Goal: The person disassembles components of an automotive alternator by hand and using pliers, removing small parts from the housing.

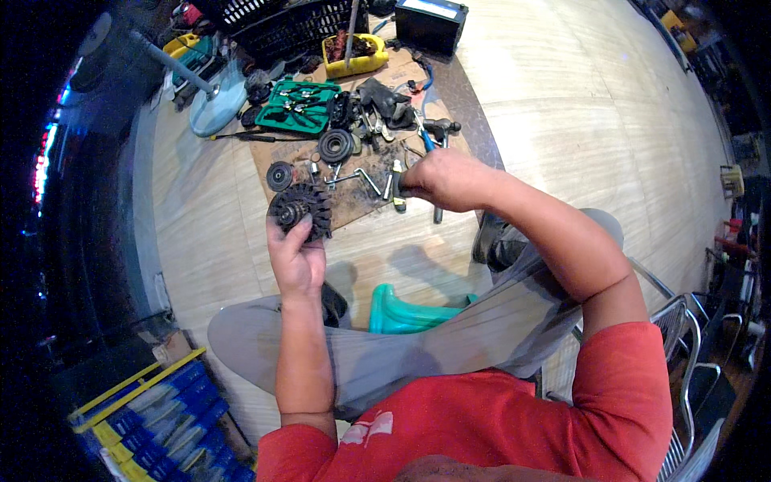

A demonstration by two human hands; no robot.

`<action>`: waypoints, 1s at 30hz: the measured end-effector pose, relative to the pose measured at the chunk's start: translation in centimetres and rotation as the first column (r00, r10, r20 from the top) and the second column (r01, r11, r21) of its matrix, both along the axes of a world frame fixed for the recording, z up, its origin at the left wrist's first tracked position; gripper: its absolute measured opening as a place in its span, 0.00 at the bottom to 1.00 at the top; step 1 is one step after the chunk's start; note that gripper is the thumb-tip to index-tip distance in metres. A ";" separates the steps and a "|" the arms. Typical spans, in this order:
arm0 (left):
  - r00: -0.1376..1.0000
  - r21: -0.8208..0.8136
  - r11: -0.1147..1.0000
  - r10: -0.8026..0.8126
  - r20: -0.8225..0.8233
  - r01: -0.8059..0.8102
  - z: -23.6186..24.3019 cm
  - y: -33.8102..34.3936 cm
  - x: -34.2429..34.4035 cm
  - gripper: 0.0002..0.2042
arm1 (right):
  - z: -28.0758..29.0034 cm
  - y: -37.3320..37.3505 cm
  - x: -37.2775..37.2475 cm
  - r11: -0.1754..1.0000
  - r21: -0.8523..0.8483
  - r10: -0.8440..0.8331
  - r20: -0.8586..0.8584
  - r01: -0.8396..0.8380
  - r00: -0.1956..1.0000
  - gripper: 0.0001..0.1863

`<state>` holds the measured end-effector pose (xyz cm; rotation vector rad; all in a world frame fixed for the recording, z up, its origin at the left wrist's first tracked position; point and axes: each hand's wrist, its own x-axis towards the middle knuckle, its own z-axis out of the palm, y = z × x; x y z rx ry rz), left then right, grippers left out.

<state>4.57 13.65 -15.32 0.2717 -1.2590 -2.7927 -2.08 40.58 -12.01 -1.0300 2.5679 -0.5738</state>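
My left hand [297, 259] holds up a dark round rotor [295, 210] with fin-like teeth around its edge and a stepped hub, the thumb pressed against it. Over the right part of a stained cardboard sheet [357, 217], my right hand [446, 178] is closed. What lies in its fingers is hidden. At its fingertips is a black and yellow-green tool [398, 198], and a blue-handled tool [427, 141] shows just beyond the knuckles. A black pulley [336, 145], a smaller dark disc [279, 176] and an angled metal wrench [369, 181] lie between the hands.
Farther back are a green tool case [297, 106], a yellow container [355, 58], a black crate [281, 28], a black battery [431, 24] and a hammer [442, 126]. A green plastic stool [401, 315] stands between my legs. Blue-and-yellow bins [161, 418] are lower left.
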 end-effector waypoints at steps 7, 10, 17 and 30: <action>0.988 0.143 0.978 -0.145 -0.052 0.151 1.2 0.3 0.2 0.29 | -2.1 1.7 -2.1 0.985 -0.099 -0.146 -0.022 0.143 0.989 0.09; 0.976 0.070 0.976 -0.201 -0.085 0.207 1.3 0.0 0.1 0.31 | -2.2 2.0 -2.7 0.986 -0.050 -0.159 -0.048 0.157 0.986 0.09; 0.966 -0.044 0.967 -0.252 -0.056 0.249 1.6 0.6 0.4 0.37 | -3.5 2.2 -2.5 0.996 -0.086 -0.030 0.034 0.033 0.999 0.19; 0.946 -0.122 0.939 -0.322 0.027 0.323 1.5 2.0 1.2 0.38 | -1.7 -4.0 0.7 0.908 -0.415 0.115 0.371 0.054 0.921 0.12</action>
